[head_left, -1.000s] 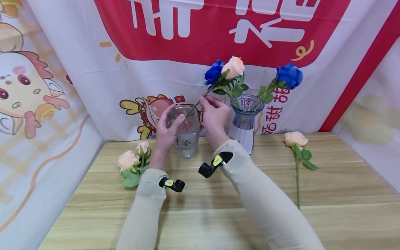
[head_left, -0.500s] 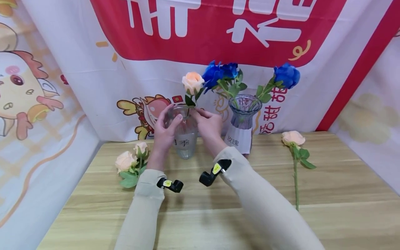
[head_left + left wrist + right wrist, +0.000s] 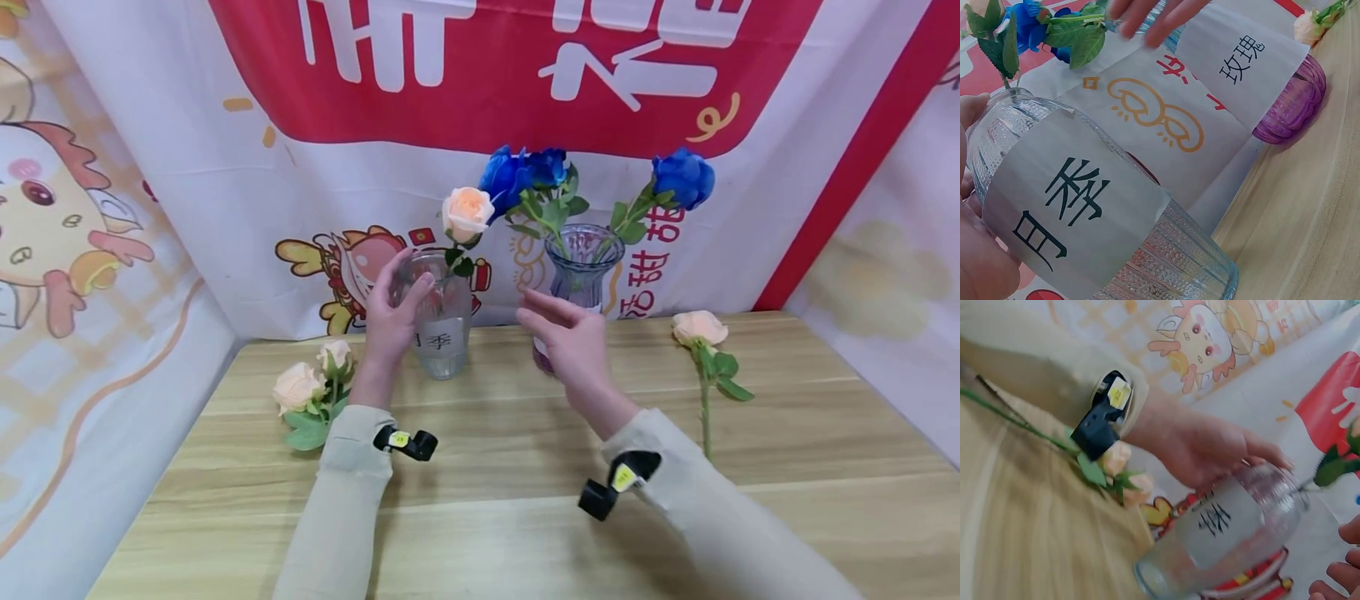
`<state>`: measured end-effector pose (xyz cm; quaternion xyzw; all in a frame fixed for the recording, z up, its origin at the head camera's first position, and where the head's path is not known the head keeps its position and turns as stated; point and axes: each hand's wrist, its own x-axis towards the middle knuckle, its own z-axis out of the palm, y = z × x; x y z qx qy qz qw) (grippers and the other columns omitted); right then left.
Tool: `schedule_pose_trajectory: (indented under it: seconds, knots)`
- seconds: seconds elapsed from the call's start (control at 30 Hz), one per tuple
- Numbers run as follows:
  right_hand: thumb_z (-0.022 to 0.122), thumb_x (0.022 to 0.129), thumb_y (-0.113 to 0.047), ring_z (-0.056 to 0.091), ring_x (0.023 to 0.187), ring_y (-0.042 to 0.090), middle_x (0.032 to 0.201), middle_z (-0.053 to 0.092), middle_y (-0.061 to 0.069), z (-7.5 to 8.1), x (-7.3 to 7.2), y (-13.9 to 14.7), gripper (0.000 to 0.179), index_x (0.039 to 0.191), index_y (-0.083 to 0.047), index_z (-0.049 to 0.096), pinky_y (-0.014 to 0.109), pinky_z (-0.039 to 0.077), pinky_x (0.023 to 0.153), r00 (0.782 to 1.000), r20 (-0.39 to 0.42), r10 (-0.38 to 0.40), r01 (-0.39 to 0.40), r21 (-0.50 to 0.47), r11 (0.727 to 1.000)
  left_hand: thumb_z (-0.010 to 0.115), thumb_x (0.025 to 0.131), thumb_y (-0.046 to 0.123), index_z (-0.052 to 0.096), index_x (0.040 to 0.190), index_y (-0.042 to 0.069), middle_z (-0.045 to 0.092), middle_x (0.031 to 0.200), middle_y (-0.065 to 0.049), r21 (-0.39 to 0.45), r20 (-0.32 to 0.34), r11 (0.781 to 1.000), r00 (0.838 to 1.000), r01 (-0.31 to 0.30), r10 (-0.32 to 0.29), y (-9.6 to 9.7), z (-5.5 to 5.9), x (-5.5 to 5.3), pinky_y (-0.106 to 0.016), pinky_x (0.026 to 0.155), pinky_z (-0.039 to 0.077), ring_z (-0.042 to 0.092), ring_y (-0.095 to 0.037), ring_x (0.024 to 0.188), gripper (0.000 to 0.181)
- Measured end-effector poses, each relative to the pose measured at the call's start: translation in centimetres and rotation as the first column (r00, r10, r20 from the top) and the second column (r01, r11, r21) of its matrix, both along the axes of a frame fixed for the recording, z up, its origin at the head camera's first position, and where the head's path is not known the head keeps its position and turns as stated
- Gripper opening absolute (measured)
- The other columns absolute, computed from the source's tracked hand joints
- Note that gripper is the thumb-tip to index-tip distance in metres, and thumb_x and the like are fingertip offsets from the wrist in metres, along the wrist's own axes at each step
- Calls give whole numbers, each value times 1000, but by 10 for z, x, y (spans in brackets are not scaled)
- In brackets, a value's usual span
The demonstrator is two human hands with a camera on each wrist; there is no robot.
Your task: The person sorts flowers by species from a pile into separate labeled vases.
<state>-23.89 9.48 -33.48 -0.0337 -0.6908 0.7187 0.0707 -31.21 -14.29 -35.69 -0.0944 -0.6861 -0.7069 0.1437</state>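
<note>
My left hand [image 3: 392, 325] grips the upper left side of a clear glass vase [image 3: 442, 358], thumb and fingers round it near the rim. The vase stands upright on the table and bears a white paper label [image 3: 1079, 206] with black characters. A peach rose [image 3: 467, 213] stands in it, leaning right over the rim, its leaves just above the mouth. My right hand [image 3: 570, 337] holds nothing, its fingers extended in the air. It overlaps the lower part of a blue-purple glass vase [image 3: 583, 283], whose own label [image 3: 1247, 56] shows in the left wrist view.
Blue roses [image 3: 682, 178] stick out of the purple vase. Two peach roses [image 3: 298, 387] lie left of my left forearm. A single peach rose [image 3: 701, 330] lies at the table's right. A printed cloth [image 3: 360, 158] hangs behind the wooden table [image 3: 480, 533].
My right hand set the peach rose's stem into the clear vase, let go and drew back to the right. My left hand has stayed on the vase.
</note>
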Motion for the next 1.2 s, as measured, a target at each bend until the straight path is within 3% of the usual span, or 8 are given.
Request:
schedule_pose_trajectory:
  seconds: [0.13, 0.23, 0.37, 0.5, 0.7, 0.9, 1.03, 1.2]
  knots:
    - [78, 97, -15, 72, 108, -3, 134, 75, 4, -6, 11, 29, 41, 137, -9, 71, 13, 56, 97, 999, -22, -47, 47, 8, 999, 73, 101, 34, 47, 159, 23, 52, 161, 0, 6, 10, 1000, 1000, 3, -3, 0, 0, 0, -44, 132, 33, 45, -19, 153, 64]
    - [78, 98, -19, 71, 114, -1, 130, 78, -4, -8, 20, 52, 43, 139, -9, 69, 14, 55, 102, 997, -8, -81, 82, 41, 996, 73, 101, 36, 46, 160, 23, 51, 161, 1, 5, 15, 1000, 1000, 8, -8, 0, 0, -1, -45, 133, 32, 43, -19, 154, 66]
    - [80, 97, -25, 71, 111, -1, 121, 79, -14, -9, 33, 80, 47, 140, -10, 68, 14, 57, 98, 992, 21, -121, 120, 28, 992, 72, 101, 36, 45, 160, 21, 53, 160, 1, -2, 16, 1000, 1000, 3, -3, -1, -1, 0, -45, 133, 30, 44, -18, 153, 67]
    - [84, 93, -24, 75, 103, 0, 112, 80, -14, -13, 42, 108, 48, 137, -10, 71, 16, 60, 91, 984, 15, -176, 177, -97, 980, 72, 102, 35, 45, 160, 21, 55, 159, 1, 0, 10, 1000, 1000, 4, -4, -1, -1, 0, -44, 133, 31, 47, -18, 151, 65]
    - [88, 87, -13, 81, 98, 9, 111, 83, -5, -21, 50, 148, 43, 129, -12, 77, 22, 64, 86, 975, -13, -220, 204, -335, 920, 73, 101, 36, 44, 161, 22, 54, 159, 2, 6, 11, 1000, 1000, 10, -10, -1, -1, 0, -45, 132, 32, 47, -18, 151, 68]
    - [86, 86, -5, 81, 94, 10, 107, 83, -4, -26, 58, 182, 36, 122, -12, 80, 24, 64, 82, 971, 1, -240, 217, -432, 876, 74, 100, 38, 44, 161, 26, 53, 160, 2, 21, 41, 999, 999, 30, -31, 2, -3, 0, -47, 131, 34, 47, -20, 151, 69]
    - [83, 88, -1, 82, 90, 11, 102, 84, -1, -29, 60, 195, 28, 114, -12, 83, 25, 65, 80, 968, -8, -249, 219, -451, 865, 74, 100, 39, 45, 160, 28, 52, 161, 3, 15, 40, 1000, 999, 17, -18, 1, -1, 2, -46, 132, 33, 45, -19, 153, 67]
    - [81, 90, 0, 81, 88, 9, 99, 84, -4, -39, 62, 212, 26, 111, -16, 83, 23, 65, 77, 976, 13, -219, 206, -394, 896, 74, 100, 41, 45, 160, 27, 52, 160, 4, 6, 32, 1000, 999, 12, -12, 0, 0, 3, -46, 132, 33, 45, -18, 152, 68]
